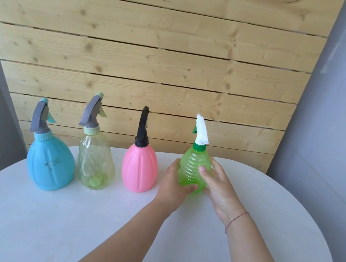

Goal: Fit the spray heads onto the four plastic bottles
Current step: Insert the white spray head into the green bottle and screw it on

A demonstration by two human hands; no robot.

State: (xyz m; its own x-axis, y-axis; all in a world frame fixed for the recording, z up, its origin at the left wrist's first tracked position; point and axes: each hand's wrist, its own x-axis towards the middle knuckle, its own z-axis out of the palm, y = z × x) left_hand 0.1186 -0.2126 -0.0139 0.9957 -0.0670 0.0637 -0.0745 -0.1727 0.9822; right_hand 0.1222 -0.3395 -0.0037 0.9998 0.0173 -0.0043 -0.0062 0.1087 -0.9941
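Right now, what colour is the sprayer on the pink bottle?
Black. The spray head on the pink bottle shows clearly in the head view.

Head cam, wide-angle, looks fwd/down over white table (37, 222) toward plank wall (147, 62).

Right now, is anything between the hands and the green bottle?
Nothing visible. The left hand already wraps the green bottle low on its left side, and the right hand is at its right side, fingers spread. The pink bottle stands apart, to the left.

Looks like a plain home corner or balcony: pale knotty pine planks (151, 63) as back wall, grey plastered walls (342, 113) on both sides, round white bench (60, 226) pushed against the planks.
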